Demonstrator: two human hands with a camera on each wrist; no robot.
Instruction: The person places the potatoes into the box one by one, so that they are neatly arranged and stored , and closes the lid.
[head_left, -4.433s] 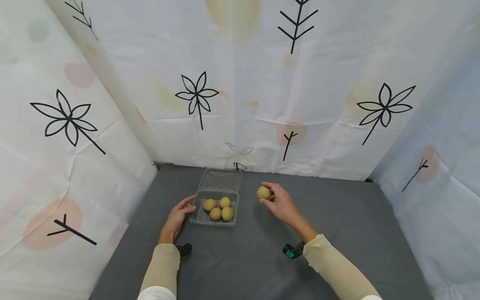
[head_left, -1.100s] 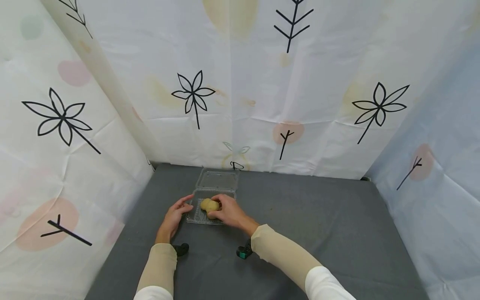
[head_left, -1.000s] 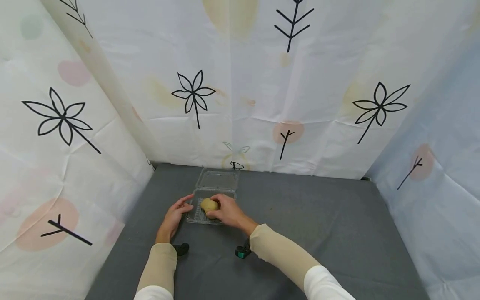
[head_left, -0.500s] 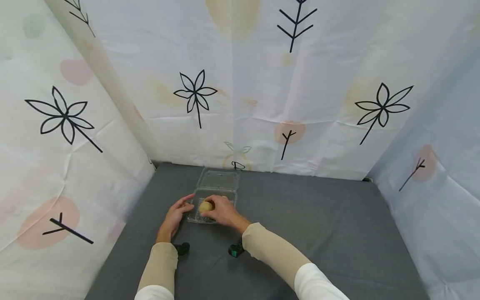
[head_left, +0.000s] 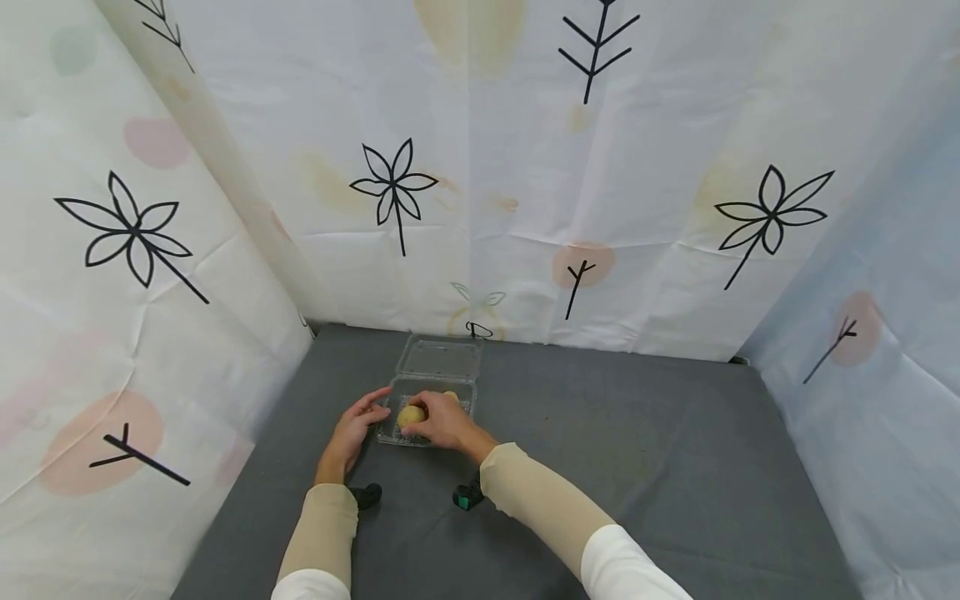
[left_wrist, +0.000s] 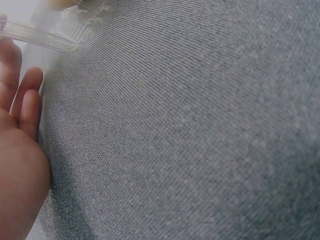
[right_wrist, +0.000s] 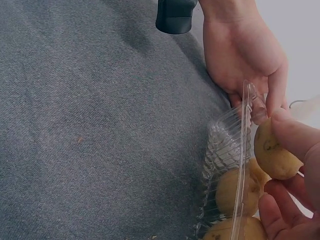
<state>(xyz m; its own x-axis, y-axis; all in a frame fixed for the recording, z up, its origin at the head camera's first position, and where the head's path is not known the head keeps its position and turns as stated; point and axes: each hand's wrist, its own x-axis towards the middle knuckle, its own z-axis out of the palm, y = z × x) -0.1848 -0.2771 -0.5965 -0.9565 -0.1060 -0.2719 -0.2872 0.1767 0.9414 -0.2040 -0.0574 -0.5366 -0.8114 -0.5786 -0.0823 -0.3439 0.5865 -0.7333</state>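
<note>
My right hand (head_left: 446,421) pinches a small yellow-brown potato (right_wrist: 274,155) between thumb and fingers, over the clear plastic clamshell container (head_left: 386,439). Other potatoes (right_wrist: 235,192) lie in the container, mostly covered by that hand in the head view; one potato (head_left: 451,395) peeks out behind it. At the container's left side is my left hand (head_left: 351,433), its index finger and thumb stretched out to touch the rim. Some of its fingers (left_wrist: 31,107) lie loosely outside the container in the left wrist view. The container's lid (head_left: 440,357) is folded back, away from me.
A dark grey cloth covers the table (head_left: 637,442). White printed curtains (head_left: 525,183) hang behind it and on both sides. Black wrist devices (head_left: 468,497) sit below both hands.
From right of the container, where it held a potato, my right hand has come left over the container. In the last second it has shifted farther left with a potato. The left hand stays put.
</note>
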